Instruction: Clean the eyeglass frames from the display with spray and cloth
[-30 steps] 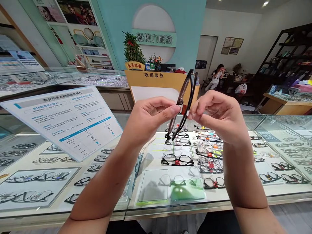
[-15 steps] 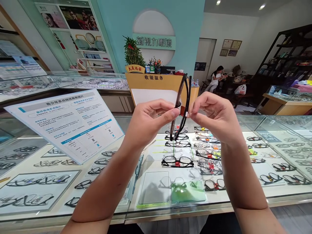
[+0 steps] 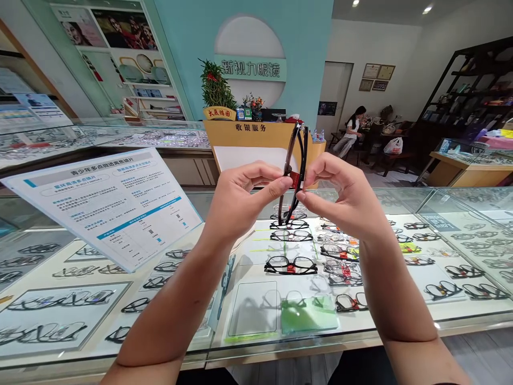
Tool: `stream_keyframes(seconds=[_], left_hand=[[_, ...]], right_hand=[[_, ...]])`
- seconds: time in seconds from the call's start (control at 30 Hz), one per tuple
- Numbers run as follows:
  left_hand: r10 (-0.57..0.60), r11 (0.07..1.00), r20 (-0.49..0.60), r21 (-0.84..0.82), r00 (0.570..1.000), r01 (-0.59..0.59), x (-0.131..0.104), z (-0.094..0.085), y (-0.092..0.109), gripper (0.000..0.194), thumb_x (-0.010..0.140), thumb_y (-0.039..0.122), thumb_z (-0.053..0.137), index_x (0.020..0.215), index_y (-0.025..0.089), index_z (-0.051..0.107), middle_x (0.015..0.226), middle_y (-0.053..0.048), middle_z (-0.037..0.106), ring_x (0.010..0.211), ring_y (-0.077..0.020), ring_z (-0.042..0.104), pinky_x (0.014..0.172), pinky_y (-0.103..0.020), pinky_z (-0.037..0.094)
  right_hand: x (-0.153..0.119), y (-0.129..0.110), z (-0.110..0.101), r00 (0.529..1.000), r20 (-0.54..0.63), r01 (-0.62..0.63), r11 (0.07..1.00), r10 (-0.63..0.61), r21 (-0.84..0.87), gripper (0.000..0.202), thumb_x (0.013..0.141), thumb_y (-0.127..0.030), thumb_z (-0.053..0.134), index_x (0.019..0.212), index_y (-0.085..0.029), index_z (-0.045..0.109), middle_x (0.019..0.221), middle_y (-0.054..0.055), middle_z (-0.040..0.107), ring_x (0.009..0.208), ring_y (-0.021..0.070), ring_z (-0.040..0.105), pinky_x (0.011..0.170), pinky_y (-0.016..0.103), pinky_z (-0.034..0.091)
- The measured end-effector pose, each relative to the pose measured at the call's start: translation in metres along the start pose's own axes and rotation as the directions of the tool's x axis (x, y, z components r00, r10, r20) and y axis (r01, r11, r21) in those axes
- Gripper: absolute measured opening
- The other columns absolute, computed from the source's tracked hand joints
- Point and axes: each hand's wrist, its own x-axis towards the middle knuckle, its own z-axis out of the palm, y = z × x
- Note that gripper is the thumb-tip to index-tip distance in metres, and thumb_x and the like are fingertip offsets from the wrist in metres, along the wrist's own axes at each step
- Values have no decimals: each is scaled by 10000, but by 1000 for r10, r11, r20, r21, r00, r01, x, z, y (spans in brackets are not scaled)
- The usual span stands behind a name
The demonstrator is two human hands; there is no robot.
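Observation:
Dark-framed eyeglasses (image 3: 303,152) are held up on end above the glass counter, with the temples folded close to the front. My left hand (image 3: 244,206) pinches the front near its middle between thumb and fingers. On the other side, my right hand (image 3: 340,200) has thumb and fingertips closed at the temples. Between the hands a small red tag (image 3: 295,178) shows at the frame. The fingers hide part of the frame. Below it, a black-framed pair of glasses (image 3: 290,271) lies inside the display case.
The glass display counter (image 3: 240,347) holds rows of eyeglasses. A printed sheet (image 3: 116,208) stands tilted at left. Inside the case lies a green card (image 3: 309,314). Behind are a cashier desk (image 3: 250,140), a potted plant (image 3: 216,88) and a seated person (image 3: 353,131).
My right hand has come slightly left, closer to the left hand and onto the temples. The red tag now shows between my hands. The view has shifted a little.

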Motion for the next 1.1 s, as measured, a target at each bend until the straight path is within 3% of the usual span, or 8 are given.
stream_keyframes(seconds=[0.23,0.47,0.63,0.77,0.9,1.1], left_hand=[[7,997,-29,72,1000,-5,5,-7,-1,328,866,548,941,855,241,825,960,-64,841,940,-231,755,910,-380,626],[-12,975,18,224,1000,8,14,-37,-6,306,905,521,905,872,225,832,910,-59,814,880,-204,734,835,-323,580],[-47,948,75,319,996,21,18,-52,-5,297,895,512,898,862,224,832,898,-68,801,866,-209,706,787,-323,542],[-63,959,99,283,993,32,20,-55,-7,340,884,549,904,850,223,812,868,-63,783,838,-208,699,792,-333,550],[-59,964,80,263,995,36,20,-51,-11,345,909,564,890,863,230,818,891,-67,792,841,-198,694,784,-328,554],[-59,963,130,270,990,22,16,-40,-4,417,878,632,906,846,222,835,856,-58,797,813,-193,695,746,-321,548]], right_hand=[[2,2,1,996,-83,20,999,-22,-32,189,907,-195,791,910,-256,612,903,-10,688,856,170,649,848,353,577],[4,20,-9,935,-314,39,929,-164,-368,97,933,-192,706,987,-272,698,939,21,704,922,226,667,921,431,593],[5,30,-14,903,-348,24,836,-253,-548,147,973,-156,663,1029,-278,722,1005,59,737,983,278,659,961,501,573],[4,29,-8,890,-356,14,798,-285,-602,156,1024,-170,633,1061,-288,729,1064,99,740,1051,328,650,994,567,541],[2,21,8,921,-248,86,779,-299,-621,189,1043,-212,672,1196,-300,739,1254,145,739,1215,383,630,1052,592,509],[1,15,26,942,40,262,655,-334,-709,267,1090,-190,630,1298,-308,748,1447,121,738,1285,344,658,1061,535,506]])
